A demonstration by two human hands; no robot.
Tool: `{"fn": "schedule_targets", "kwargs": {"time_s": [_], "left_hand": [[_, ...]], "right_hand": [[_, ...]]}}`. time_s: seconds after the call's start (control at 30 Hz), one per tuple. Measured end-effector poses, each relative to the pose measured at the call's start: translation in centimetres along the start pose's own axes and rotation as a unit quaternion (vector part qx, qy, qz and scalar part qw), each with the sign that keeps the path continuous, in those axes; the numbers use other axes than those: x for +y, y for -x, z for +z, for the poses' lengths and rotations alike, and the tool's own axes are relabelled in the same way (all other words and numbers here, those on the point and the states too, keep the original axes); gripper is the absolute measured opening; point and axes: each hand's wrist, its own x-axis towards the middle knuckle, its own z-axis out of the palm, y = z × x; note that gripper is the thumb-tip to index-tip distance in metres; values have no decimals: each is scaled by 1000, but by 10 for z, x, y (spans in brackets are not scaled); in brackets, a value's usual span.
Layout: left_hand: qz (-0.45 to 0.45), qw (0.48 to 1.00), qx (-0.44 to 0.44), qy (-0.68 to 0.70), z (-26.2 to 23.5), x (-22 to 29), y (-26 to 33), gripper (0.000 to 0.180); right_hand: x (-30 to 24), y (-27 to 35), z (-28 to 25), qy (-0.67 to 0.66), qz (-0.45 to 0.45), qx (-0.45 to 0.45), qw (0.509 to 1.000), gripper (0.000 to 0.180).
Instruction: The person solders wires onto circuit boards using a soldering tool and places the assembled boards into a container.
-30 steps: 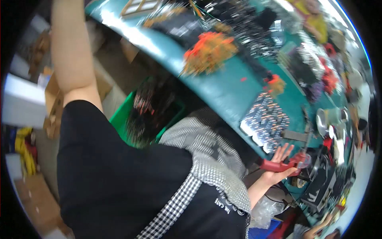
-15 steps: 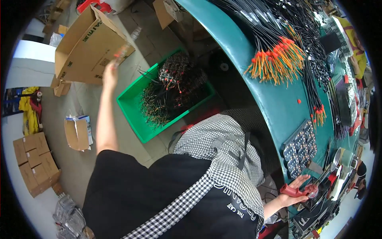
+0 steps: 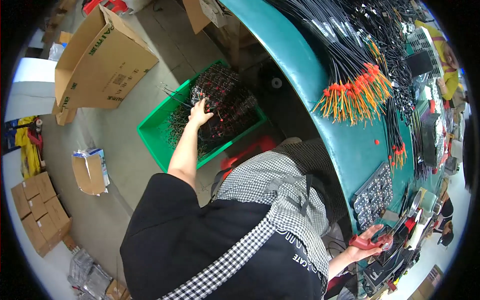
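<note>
My left hand [image 3: 200, 114] reaches down into a green bin [image 3: 155, 146] on the floor, fingers bent at a dark heap of small circuit boards [image 3: 220, 90] with thin wires and red bits. What lies between its fingertips is too small to make out. Over the bench's near end, my right hand [image 3: 356, 251] is closed around a red, gun-shaped soldering tool [image 3: 364, 243] with a rounded see-through part at its front. Beside it on the bench lies a dark panel of small round-dotted boards [image 3: 372, 196].
Black cables with orange ends and red caps [image 3: 352, 92] lie bunched on the green bench [image 3: 310, 105]. A big cardboard box [image 3: 107, 65] and a small open carton [image 3: 90, 172] stand on the floor at left. A co-worker in yellow [image 3: 450, 75] sits across the bench.
My left hand has swung from out at the left, where it held a blurred see-through strip with red bits, rightward into the green bin. My right hand stays nearly still with the soldering tool.
</note>
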Motion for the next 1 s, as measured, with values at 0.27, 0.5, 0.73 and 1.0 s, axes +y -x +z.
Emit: {"fn": "schedule_targets", "kwargs": {"time_s": [0.27, 0.5, 0.73, 1.0], "left_hand": [[80, 896, 323, 295, -91, -20, 1, 18], [474, 672, 540, 178, -205, 269, 178, 17], [796, 598, 63, 71, -113, 497, 265, 19], [769, 617, -56, -157, -47, 568, 273, 16]], "right_hand": [[1, 1, -11, -164, 44, -11, 985, 69], [19, 1, -9, -207, 5, 69, 976, 72], [19, 14, 12, -158, -20, 94, 983, 72], [23, 14, 15, -128, -32, 114, 985, 70]]}}
